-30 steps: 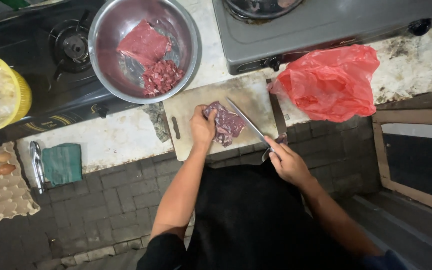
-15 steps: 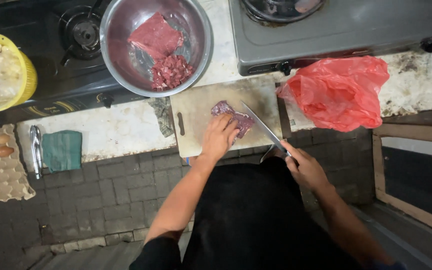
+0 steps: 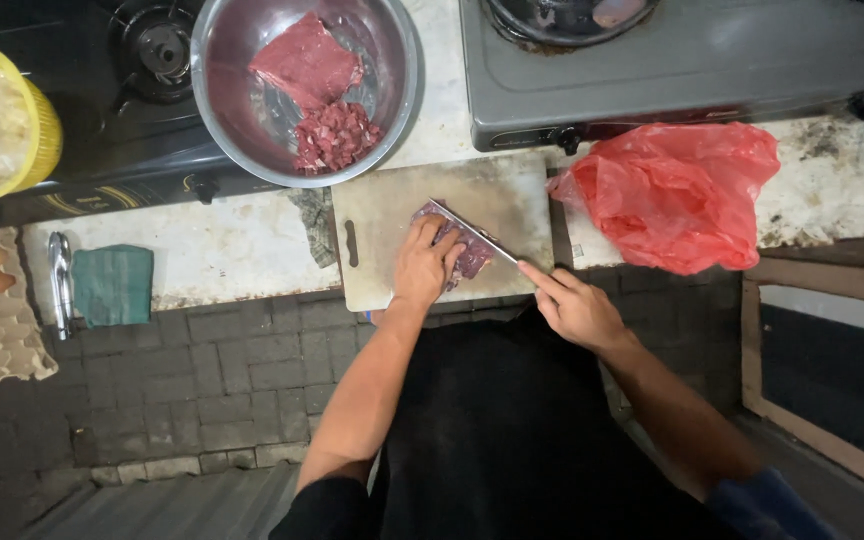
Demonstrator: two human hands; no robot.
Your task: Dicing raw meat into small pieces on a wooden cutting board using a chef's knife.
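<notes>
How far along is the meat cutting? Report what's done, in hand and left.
Done: a heap of small cut pieces lies in the metal bowl. In hand: the left hand pins a piece of meat on the cutting board while the right hand holds the knife on it. Left: one big uncut slab in the bowl.

My left hand (image 3: 424,262) lies flat, palm down, fingers curled at the tips. My right hand (image 3: 574,305) is fisted, forefinger stretched forward, both forearms reaching away.
</notes>
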